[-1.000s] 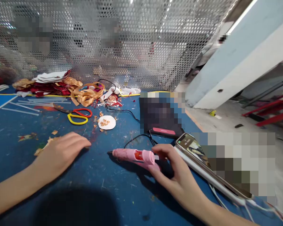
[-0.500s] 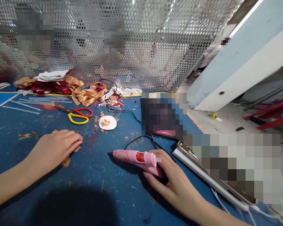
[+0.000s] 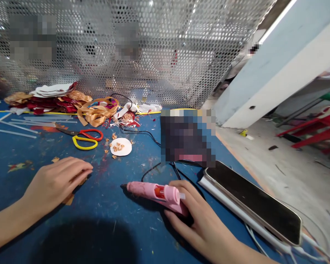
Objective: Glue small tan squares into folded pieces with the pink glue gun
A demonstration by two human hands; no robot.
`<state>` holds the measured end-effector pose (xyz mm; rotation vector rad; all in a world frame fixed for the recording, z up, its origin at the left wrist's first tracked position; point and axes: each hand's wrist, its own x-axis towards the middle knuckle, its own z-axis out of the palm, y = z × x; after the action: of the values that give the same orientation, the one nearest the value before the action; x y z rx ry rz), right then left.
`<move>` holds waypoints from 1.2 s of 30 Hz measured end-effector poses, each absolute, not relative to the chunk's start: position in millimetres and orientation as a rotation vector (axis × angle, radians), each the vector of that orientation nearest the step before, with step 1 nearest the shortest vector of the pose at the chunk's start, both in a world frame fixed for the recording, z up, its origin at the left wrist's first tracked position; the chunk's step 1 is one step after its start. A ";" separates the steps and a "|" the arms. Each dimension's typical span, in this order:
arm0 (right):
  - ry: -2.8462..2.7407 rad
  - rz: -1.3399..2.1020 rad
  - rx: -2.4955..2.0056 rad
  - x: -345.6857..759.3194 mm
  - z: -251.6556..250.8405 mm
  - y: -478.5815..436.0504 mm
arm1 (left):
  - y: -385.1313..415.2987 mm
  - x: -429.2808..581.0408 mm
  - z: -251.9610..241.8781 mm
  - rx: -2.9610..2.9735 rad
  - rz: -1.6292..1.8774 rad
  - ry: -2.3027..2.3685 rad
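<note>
My right hand is closed round the grip of a pink hot glue gun. Its dark nozzle points left, low over the blue table, and the end of a clear glue stick sticks out at its back. To the left, my left hand lies palm down on the table, its fingers together and bent over. Small tan scraps show from under that hand; whatever its fingertips hold is hidden. Beyond the hands lies a white round disc with tan crumbs on it. Scissors with red and yellow handles lie beside it.
Clear glue sticks lie at the back left, near a heap of red and tan fabric pieces and a tan ribbon. A phone and black cables occupy the right side. Perforated metal closes off the back.
The view has shifted slightly, so the tabletop things sit a little further left. A phone's dark screen shows at the right. Both hands keep nearly the same pose, the glue gun still held.
</note>
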<state>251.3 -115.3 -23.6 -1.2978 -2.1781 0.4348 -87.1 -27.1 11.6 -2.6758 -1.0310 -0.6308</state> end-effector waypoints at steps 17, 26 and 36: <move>-2.186 0.463 -1.280 251.8 -22.5 -114.8 | -29.2 -82.1 5.3 -2.740 -0.718 -0.974; -2.108 0.563 -1.266 256.6 -25.9 -114.4 | -59.9 -30.9 3.6 -3.192 -0.803 -0.762; -2.097 0.520 -1.337 258.3 -24.2 -111.1 | -54.1 -5.8 -14.0 -3.111 -0.804 -0.511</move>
<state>258.3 -111.1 -24.2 -1.3366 -2.0967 0.5197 -5.8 -54.1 -14.0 -3.1109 -0.5106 -0.8043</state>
